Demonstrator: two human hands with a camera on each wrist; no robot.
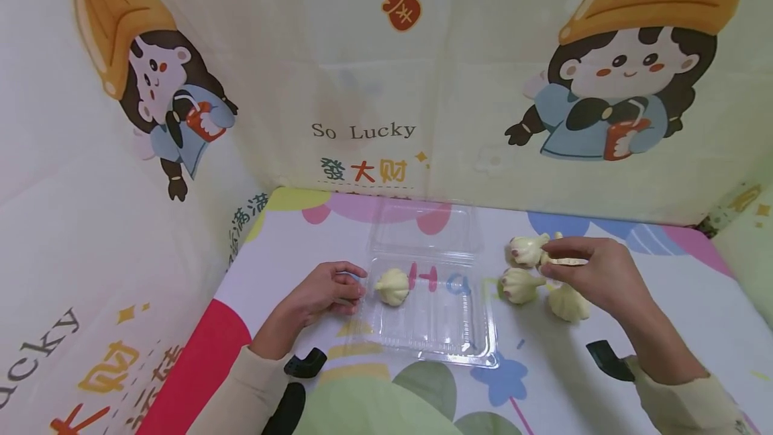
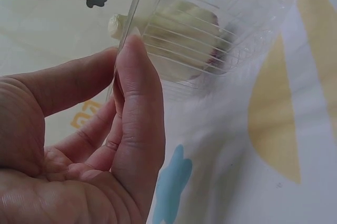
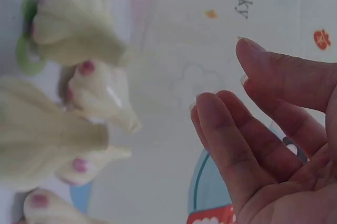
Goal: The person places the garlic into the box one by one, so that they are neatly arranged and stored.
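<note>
My left hand (image 1: 326, 293) pinches the left rim of a clear plastic clamshell box (image 1: 435, 327), its lid (image 1: 423, 230) folded back behind it. In the left wrist view the thumb and fingers lie on either side of the thin box wall (image 2: 138, 0). One garlic bulb (image 1: 392, 286) sits inside the box at the left, seen through the ribbed plastic. My right hand (image 1: 594, 267) is over the loose garlic at the right, with fingers loosely bent and apart from the thumb. Nothing is between them in the right wrist view. Several pale bulbs, among them one garlic bulb (image 3: 79, 21) with purplish marks, lie beside that hand.
A patterned cloth (image 1: 652, 327) covers the table. Printed cloth walls (image 1: 459, 106) stand at the back and left. Loose garlic bulbs, including a front one (image 1: 568, 303), lie close together to the right of the box.
</note>
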